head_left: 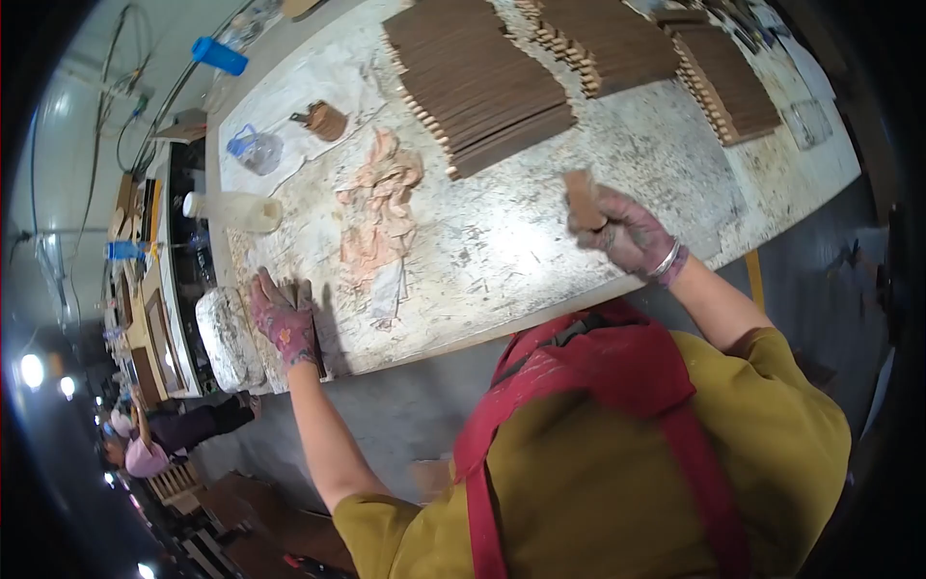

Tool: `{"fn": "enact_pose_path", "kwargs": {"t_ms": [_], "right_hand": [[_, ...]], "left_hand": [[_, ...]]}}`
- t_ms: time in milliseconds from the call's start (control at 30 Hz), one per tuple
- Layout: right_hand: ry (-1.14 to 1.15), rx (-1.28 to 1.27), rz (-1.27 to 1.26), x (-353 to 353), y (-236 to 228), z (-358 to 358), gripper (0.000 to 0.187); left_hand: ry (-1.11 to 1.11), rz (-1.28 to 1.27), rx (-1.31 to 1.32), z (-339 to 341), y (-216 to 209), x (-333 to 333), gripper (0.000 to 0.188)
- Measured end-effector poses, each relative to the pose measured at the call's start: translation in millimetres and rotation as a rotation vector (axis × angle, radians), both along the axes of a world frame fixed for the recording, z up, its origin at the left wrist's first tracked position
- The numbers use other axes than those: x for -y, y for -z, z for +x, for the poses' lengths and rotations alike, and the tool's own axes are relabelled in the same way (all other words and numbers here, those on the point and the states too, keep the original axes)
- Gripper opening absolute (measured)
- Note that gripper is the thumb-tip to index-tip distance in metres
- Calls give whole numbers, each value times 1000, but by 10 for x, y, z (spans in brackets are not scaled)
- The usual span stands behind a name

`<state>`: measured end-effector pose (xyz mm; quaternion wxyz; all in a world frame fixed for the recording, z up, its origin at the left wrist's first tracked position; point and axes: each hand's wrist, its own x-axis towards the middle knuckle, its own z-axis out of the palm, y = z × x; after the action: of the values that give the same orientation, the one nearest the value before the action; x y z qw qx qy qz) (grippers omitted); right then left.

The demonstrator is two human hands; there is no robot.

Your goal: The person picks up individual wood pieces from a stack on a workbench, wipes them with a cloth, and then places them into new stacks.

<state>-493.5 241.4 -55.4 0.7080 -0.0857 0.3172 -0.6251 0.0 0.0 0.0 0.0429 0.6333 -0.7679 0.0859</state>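
Observation:
My left hand [286,323], in a stained pink-purple patterned glove, is at the left front of the white, scuffed worktable [482,241]. Its fingers are stretched out and apart. A narrow dark strip [321,355] shows beside its wrist; whether the hand touches it, I cannot tell. Over the table's right front, my right hand [632,232], gloved alike, has its fingers closed round a small brown flat piece [582,198], slightly blurred. Beyond it lie rows of dark brown wooden strips [482,77] with pale ends. A crumpled peach cloth [378,212] lies between my hands.
A white wrapped block [227,338] sits at the left edge. Behind it are a cloudy plastic bottle [236,210], a clear jug [256,150] and a brown pot [326,122]. A blue bottle [220,56] lies farther back. Another person [149,454] is at far left.

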Motion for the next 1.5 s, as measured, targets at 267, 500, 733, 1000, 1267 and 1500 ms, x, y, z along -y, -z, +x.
{"fn": "enact_pose_path", "kwargs": {"t_ms": [267,500,733,1000,1267,1500], "right_hand": [[421,108,48,181,74,-523,35],[321,-188,-93,712,283,-596,16],[192,-213,-163,752,209,-614,30],[142,-264,-51,388,118,-416,25],[384,-250,-23,-242,205,-356,21],[383,-547,64,-259,227,-413,25]], "left_hand": [[550,106,-771,-2429,439,-601,63],[263,629,-1579,-3141,373,-850,59],[256,482,-1564,-3028,657,-607,44],[269,725,-1067,-2263,858,-648,27],[703,650,-622,-2396,514,-612,57],[781,287,-394,-2777,555,-998,75]]}}
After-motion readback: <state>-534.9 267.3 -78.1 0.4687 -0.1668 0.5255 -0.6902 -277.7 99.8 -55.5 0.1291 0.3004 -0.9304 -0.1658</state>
